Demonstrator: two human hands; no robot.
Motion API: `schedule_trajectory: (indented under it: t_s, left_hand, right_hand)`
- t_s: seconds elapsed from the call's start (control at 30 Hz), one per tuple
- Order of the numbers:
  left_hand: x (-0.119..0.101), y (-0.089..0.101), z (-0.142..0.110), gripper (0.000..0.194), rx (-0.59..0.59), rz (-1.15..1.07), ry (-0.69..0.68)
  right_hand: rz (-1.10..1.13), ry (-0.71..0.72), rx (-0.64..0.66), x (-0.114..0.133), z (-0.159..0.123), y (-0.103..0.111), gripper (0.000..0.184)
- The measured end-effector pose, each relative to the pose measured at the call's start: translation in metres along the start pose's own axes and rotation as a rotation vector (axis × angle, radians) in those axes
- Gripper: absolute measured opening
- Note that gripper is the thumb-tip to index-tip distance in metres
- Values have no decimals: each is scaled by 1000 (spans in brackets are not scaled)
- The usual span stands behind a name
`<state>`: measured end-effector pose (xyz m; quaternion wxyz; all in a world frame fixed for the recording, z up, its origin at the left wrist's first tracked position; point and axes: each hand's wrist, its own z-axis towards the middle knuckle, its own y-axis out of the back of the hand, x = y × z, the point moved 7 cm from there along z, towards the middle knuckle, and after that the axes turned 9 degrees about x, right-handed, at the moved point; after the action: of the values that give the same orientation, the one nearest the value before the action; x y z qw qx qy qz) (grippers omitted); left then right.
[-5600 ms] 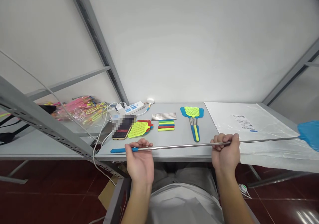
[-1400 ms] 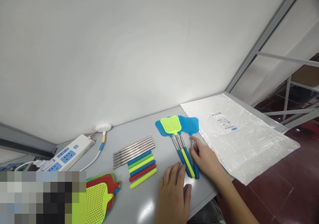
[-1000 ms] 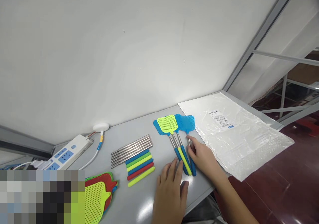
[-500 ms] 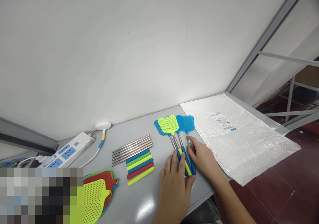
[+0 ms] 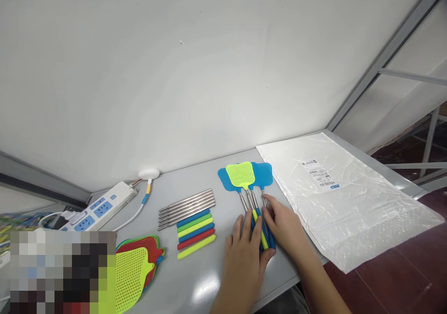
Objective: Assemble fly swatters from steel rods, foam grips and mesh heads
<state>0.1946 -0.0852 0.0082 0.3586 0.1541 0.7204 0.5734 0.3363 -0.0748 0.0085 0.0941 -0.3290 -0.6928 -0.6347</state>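
Note:
Several fly swatters lie bunched on the grey table, heads toward the wall. A yellow-green fly swatter (image 5: pixel 240 175) rests on top of blue ones, among them a blue fly swatter (image 5: pixel 265 173) at the right. My left hand (image 5: pixel 244 258) lies over the handles from the left, fingers across them and thumb by their lower ends. From the right, my right hand (image 5: pixel 284 225) holds the bunch's side, its fingers curled at the rightmost rod and blue handle. Both hands partly cover the handles.
Metal rods (image 5: pixel 186 209) and coloured handle grips (image 5: pixel 196 235) lie in rows to the left. Loose swatter heads (image 5: pixel 131 272) are stacked nearer me, partly behind a blurred patch. A power strip (image 5: pixel 101 209) stands at far left; a white plastic mailer (image 5: pixel 335 202) covers the right side.
The yellow-green swatter has shifted slightly right over the blue ones, and the bunch sits a little tighter. My hands stay on the handles. The camera view has turned slightly.

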Motion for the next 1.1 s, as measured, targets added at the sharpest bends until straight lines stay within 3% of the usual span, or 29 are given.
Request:
schedule_trajectory:
  t_s: [0.43, 0.87, 0.97, 1.1]
  left_hand:
    - [-1, -3, -3, 61, -49, 62, -11]
    - [-1, 7, -18, 69, -126, -83, -74]
    - [8, 16, -35, 62, -175, -161, -73]
    - [38, 30, -65, 37, -288, -234, 55]
  right_hand:
    - [38, 12, -24, 0, -2, 2, 42]
    - [111, 25, -60, -13, -3, -4, 44]
    - [176, 41, -121, -18, -9, -1, 44]
    - [155, 75, -145, -10, -15, 5, 41]
